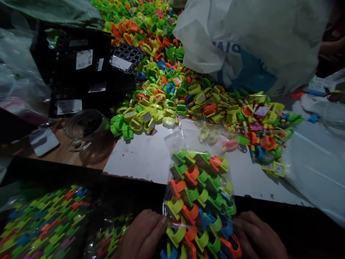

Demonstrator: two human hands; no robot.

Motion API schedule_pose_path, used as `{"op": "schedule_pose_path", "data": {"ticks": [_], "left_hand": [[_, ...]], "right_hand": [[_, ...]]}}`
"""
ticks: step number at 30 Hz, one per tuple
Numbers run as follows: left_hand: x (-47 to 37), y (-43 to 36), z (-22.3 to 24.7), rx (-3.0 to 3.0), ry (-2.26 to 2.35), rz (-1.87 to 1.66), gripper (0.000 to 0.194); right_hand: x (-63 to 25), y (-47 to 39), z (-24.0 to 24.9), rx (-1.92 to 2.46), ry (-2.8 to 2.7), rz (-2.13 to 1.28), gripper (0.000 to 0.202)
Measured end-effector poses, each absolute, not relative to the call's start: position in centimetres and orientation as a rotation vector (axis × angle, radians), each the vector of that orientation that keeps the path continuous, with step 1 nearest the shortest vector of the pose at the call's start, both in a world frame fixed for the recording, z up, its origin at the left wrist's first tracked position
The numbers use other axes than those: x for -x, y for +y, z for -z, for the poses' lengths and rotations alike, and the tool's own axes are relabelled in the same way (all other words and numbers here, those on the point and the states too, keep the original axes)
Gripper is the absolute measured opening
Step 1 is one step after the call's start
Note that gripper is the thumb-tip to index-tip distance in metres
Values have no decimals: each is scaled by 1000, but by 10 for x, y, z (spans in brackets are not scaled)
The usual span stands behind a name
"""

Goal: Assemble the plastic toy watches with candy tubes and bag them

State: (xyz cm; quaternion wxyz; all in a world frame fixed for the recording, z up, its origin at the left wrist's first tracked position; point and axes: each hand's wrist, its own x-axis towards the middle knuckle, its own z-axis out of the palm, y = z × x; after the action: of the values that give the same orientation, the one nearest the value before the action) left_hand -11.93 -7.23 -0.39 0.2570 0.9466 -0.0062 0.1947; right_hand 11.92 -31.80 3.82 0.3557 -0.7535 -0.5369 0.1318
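A clear plastic bag [199, 190] stands in front of me, packed with rows of curved green, yellow, orange and blue plastic pieces that look like toy watches. My left hand [145, 233] is closed on the bag's lower left side, thumb along the film. On the opposite side my right hand [258, 235] grips the lower right edge, fingers curled and partly hidden. The bag's loose upper part [185, 133] holds no pieces and leans over the white table board [140, 158]. Just beyond it lies a large heap of similar loose pieces [164, 104].
Black plastic crates [81, 72] with labels stand at the left, near a clear glass cup [86, 126]. A big white sack [248, 39] rises at the back right. Filled bags [43, 226] lie low at the left. Clear plastic film [318, 154] covers the right side.
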Motion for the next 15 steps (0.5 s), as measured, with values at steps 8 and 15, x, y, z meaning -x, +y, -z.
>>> {"op": "schedule_pose_path", "data": {"ticks": [8,15], "left_hand": [[117,-66,1,-2419,-21,-516,51],[126,-73,-7,-2499,85,-531,55]], "right_hand": [[-70,-294,-26,2012,-604,-317,11],[-83,-318,-29,1945,-967,-386,15]]}}
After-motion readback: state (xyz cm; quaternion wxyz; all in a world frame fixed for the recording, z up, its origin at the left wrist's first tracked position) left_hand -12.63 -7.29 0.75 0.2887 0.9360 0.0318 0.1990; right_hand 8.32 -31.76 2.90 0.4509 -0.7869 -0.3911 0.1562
